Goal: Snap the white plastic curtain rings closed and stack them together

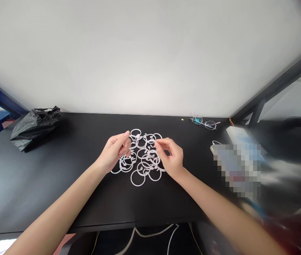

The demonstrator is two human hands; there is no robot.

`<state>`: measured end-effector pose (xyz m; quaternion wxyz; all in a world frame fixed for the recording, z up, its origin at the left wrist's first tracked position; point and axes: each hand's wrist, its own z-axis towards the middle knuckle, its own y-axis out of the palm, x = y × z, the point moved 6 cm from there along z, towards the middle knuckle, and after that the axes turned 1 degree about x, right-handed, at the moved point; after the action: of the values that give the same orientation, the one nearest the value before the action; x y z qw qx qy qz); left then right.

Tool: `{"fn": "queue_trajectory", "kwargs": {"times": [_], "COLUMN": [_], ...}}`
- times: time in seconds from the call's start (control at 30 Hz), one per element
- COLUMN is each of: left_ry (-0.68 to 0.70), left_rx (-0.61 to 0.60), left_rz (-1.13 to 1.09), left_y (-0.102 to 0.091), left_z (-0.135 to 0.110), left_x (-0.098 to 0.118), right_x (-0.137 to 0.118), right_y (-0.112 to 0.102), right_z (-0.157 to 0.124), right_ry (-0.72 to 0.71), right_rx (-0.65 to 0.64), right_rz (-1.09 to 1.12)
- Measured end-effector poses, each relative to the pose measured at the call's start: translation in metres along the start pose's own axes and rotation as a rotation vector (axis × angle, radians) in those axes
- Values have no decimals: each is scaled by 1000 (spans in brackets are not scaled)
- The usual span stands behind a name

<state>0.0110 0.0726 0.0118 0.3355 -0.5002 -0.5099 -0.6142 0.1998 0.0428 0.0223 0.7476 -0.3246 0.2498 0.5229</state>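
Note:
A pile of thin white plastic rings (137, 178) with small clip-like tabs lies on the black table, several of them overlapping. My left hand (116, 148) is over the pile's left side, thumb pressed against curled fingers; whatever they grip is hidden. On the other side, my right hand (171, 156) pinches with thumb and forefinger at the edge of a white ring (150, 140). Rings behind and below the fingers are partly covered by both hands.
A crumpled black plastic bag (36, 125) sits at the left on the table (86, 202). Round eyeglasses (204, 123) lie at the back right. A white box (237, 132) and a pixelated item (237, 170) are at the right. Cables (150, 233) hang below the front edge.

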Motion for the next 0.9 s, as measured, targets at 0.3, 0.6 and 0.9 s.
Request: {"fn": "queue_trajectory", "kwargs": {"times": [0.3,0.6,0.9], "left_ry": [3,5,-10], "left_rx": [1,-1,-6], "left_rz": [3,11,16], "left_y": [0,-2,-1], "left_z": [0,0,0], "left_x": [1,-1,-1], "right_x": [-3,6,14], "right_y": [-3,-4,-2], "right_z": [2,0,-2], "right_ry": [-49,72,177], "right_rx": [35,46,36], "right_rz": [39,74,109]}}
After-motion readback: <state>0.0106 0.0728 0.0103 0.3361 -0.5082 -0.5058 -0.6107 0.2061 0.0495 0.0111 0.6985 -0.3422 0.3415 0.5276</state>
